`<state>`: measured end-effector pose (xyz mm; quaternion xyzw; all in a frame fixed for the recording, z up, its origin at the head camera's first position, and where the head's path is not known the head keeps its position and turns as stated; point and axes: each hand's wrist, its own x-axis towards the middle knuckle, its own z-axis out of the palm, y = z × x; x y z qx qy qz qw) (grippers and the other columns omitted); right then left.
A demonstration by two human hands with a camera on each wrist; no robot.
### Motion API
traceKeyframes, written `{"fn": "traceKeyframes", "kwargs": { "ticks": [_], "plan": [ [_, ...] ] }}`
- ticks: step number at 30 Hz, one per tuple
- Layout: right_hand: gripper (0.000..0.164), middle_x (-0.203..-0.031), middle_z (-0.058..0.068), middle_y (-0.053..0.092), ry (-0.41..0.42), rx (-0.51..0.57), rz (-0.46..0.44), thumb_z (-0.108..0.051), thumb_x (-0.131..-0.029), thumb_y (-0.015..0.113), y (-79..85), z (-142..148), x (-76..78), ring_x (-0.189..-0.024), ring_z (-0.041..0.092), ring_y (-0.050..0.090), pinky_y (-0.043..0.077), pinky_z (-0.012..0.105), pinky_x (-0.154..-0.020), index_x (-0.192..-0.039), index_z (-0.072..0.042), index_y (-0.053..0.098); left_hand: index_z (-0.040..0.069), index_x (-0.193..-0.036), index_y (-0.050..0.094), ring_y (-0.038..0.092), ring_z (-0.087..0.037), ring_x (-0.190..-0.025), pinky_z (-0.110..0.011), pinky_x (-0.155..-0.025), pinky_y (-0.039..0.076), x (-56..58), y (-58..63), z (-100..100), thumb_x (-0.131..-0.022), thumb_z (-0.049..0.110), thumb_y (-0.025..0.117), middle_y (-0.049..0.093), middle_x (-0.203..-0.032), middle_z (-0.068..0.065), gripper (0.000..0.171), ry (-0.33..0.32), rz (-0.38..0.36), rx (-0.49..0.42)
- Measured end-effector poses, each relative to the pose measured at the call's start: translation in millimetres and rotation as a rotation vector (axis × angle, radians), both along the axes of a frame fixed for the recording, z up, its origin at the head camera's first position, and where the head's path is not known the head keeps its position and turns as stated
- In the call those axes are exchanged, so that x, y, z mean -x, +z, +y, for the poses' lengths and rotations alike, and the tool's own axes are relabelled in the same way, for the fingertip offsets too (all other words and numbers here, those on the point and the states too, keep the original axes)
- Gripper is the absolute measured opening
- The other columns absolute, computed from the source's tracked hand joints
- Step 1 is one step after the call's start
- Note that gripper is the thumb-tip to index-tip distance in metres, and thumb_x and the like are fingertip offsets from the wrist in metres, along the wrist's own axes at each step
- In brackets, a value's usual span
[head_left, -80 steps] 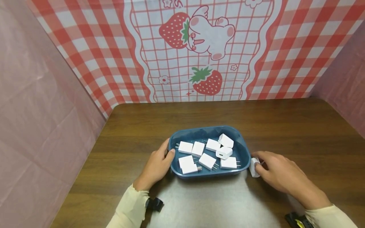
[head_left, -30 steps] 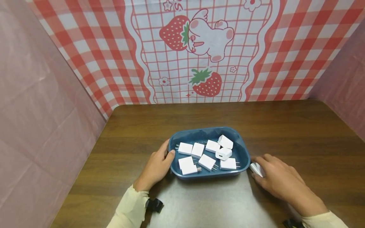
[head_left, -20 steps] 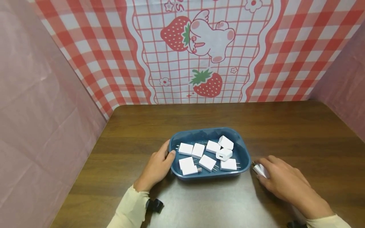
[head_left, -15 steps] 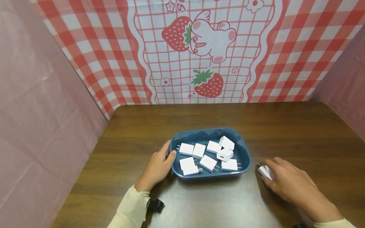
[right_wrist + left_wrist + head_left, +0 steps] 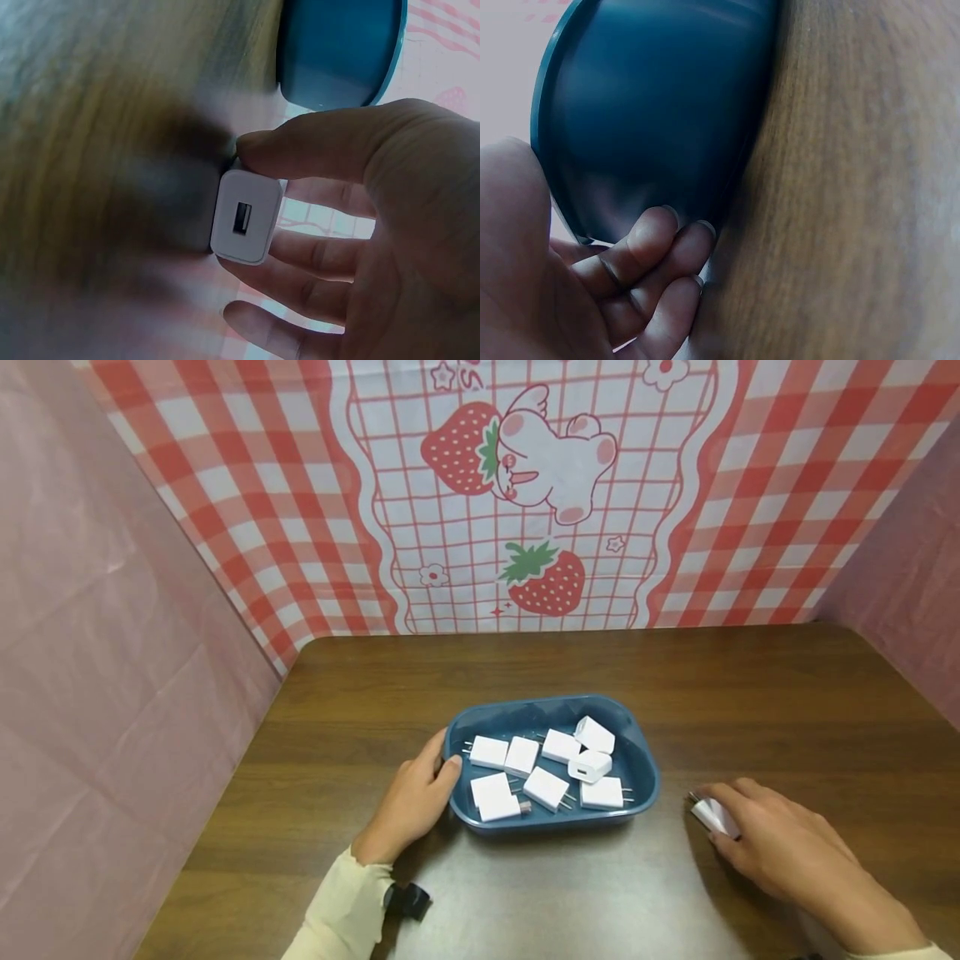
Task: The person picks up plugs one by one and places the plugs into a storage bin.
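A blue plastic tray (image 5: 551, 825) stands on the table with several white USB chargers (image 5: 546, 787) lying loose in it, some with metal prongs showing. My left hand (image 5: 411, 793) holds the tray's left end, thumb at the rim and curled fingers (image 5: 652, 232) against the outer wall. To the right of the tray, my right hand (image 5: 780, 843) pinches one more white charger (image 5: 714, 817) between thumb and fingers, low over the tabletop. In the right wrist view this charger (image 5: 246, 217) turns its USB port towards the camera; its prongs point away from the hand.
The brown wooden table (image 5: 360, 693) runs back to a red-and-white checked cloth (image 5: 292, 510) with strawberry prints. Pink cloth (image 5: 112, 693) hangs along the left side and more pink cloth (image 5: 900, 560) along the right.
My right hand has drawn the charger away from the tray's right end, to the right and slightly nearer, and turned it so its prongs show. The left hand and tray have stayed put.
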<state>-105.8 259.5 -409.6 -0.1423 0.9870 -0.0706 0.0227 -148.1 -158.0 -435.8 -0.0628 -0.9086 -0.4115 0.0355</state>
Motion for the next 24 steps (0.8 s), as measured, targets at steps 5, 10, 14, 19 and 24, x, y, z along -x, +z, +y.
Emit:
{"fn": "traceKeyframes", "kwargs": {
  "ticks": [5,10,14,19,24],
  "plan": [
    [0.051,-0.102,0.009,0.064,0.001,0.011,0.031,-0.025,-0.076,0.083,0.7,-1.2,1.5,-0.075,0.024,0.057,0.048,0.049,-0.06,-0.123,-0.013,0.067,0.026,-0.151,0.047,0.062,-0.02,-0.114,-0.048,-0.099,0.046,0.3,-0.3,-0.3,-0.102,0.034,0.052,0.066,-0.128,-0.001,0.049,-0.01,0.004,-0.007],
    [0.053,-0.111,0.015,0.064,-0.036,0.04,0.007,-0.03,-0.078,0.082,1.2,-3.7,4.3,-0.084,0.029,0.061,0.049,0.053,-0.063,-0.125,-0.012,0.066,0.026,-0.151,0.047,0.063,-0.018,-0.11,-0.048,-0.097,0.047,0.4,0.4,-0.1,-0.102,0.034,0.052,0.068,-0.125,0.0,0.049,-0.019,0.003,-0.01],
    [0.056,-0.113,0.017,0.064,-0.061,0.063,-0.026,-0.032,-0.079,0.082,2.0,-5.3,5.7,-0.086,0.029,0.06,0.049,0.052,-0.063,-0.127,-0.011,0.064,0.026,-0.151,0.046,0.063,-0.017,-0.109,-0.048,-0.097,0.047,0.2,0.4,-0.3,-0.103,0.034,0.052,0.068,-0.125,0.0,0.049,-0.019,-0.001,-0.007],
    [0.051,-0.108,0.014,0.064,-0.066,0.108,-0.014,-0.03,-0.079,0.083,3.5,-6.0,7.2,-0.081,0.025,0.058,0.047,0.046,-0.061,-0.121,-0.01,0.062,0.027,-0.151,0.046,0.063,-0.018,-0.11,-0.048,-0.097,0.047,-0.4,0.2,-0.6,-0.103,0.035,0.052,0.068,-0.126,-0.001,0.049,-0.018,-0.003,-0.012],
    [0.048,-0.105,0.013,0.064,-0.067,0.144,0.015,-0.028,-0.079,0.083,4.0,-5.8,8.4,-0.081,0.026,0.058,0.047,0.047,-0.064,-0.118,-0.009,0.062,0.026,-0.151,0.046,0.063,-0.017,-0.109,-0.047,-0.098,0.047,-0.5,0.1,-1.1,-0.102,0.035,0.051,0.068,-0.125,-0.001,0.05,-0.013,-0.002,-0.01]
  ]
}}
